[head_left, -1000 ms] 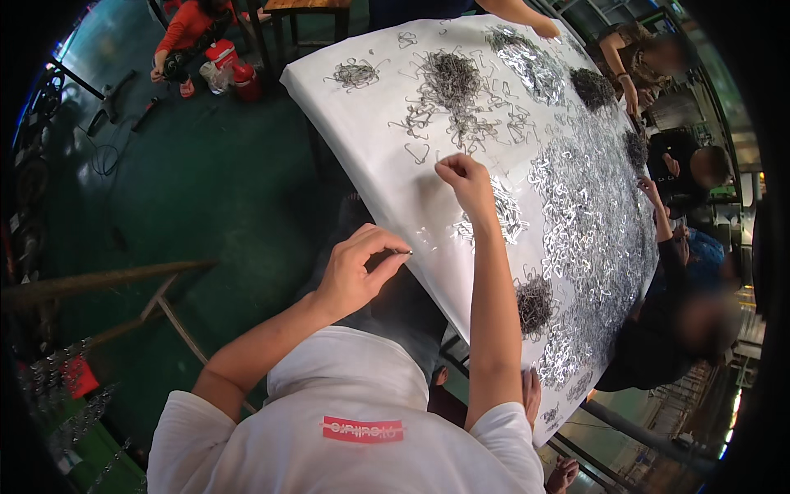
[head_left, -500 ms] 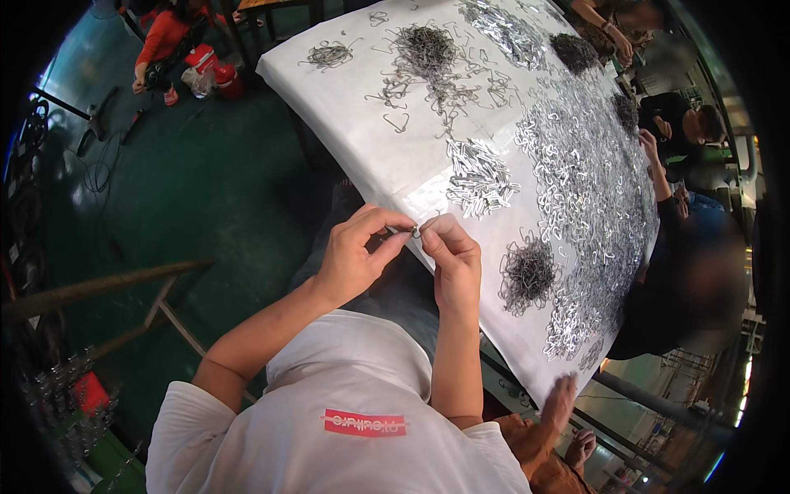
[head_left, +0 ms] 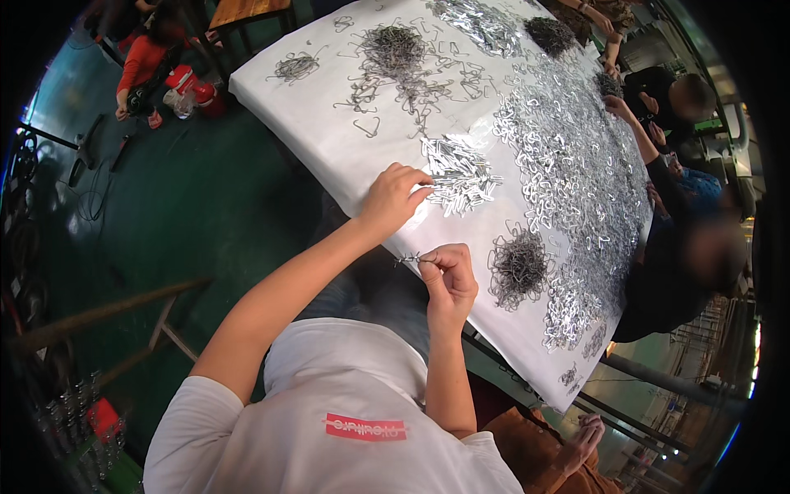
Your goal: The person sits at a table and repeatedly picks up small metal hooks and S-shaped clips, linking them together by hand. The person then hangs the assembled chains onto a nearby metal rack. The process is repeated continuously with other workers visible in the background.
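My left hand (head_left: 397, 198) reaches over the table edge to a pile of small shiny metal pieces (head_left: 467, 174). Its thumb and forefinger are bent together at the pile's left side; what lies between the tips is too small to make out. Nearer to me, by the table's edge, my right hand (head_left: 451, 280) pinches a small thin dark wire piece (head_left: 406, 259) whose end sticks out to the left. To the right of this hand lies a tangled heap of dark bent wire hooks (head_left: 520, 265).
A white-covered table (head_left: 329, 156) bears a broad spread of shiny bent metal hooks (head_left: 576, 165) and a dark wire heap (head_left: 393, 49) at the back. Other people sit along the far right side. A person's hand (head_left: 583, 440) is at the lower right. A metal rail (head_left: 107, 313) stands left.
My hands were together at the table edge and are now apart. The left has moved up and right to the shiny pile. The right has lowered slightly, still pinching the wire piece.
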Demonstrator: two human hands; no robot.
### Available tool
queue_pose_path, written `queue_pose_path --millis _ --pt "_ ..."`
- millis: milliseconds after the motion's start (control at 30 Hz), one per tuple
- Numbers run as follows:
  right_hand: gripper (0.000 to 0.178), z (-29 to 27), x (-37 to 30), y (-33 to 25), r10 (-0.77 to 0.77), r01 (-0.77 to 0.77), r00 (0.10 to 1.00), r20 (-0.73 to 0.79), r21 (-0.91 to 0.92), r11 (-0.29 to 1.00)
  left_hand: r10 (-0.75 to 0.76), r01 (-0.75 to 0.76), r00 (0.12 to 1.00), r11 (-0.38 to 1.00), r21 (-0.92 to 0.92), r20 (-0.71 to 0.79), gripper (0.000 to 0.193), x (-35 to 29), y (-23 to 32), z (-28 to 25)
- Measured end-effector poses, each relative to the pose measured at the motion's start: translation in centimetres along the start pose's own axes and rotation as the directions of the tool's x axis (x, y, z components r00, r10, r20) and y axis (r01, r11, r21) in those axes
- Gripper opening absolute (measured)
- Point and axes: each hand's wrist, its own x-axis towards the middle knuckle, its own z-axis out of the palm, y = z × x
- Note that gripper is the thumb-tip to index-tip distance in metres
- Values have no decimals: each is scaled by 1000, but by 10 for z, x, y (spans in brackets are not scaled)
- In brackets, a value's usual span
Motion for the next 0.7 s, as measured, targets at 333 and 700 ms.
queue_pose_path --millis 333,700 --pt "6 -3 0 7 33 -33 999 39 -13 999 -121 101 985 983 154 127 15 16 -5 12" --pt "8 19 12 23 62 -59 991 119 -30 998 -493 558 828 674 -484 268 16 -31 63 -89"
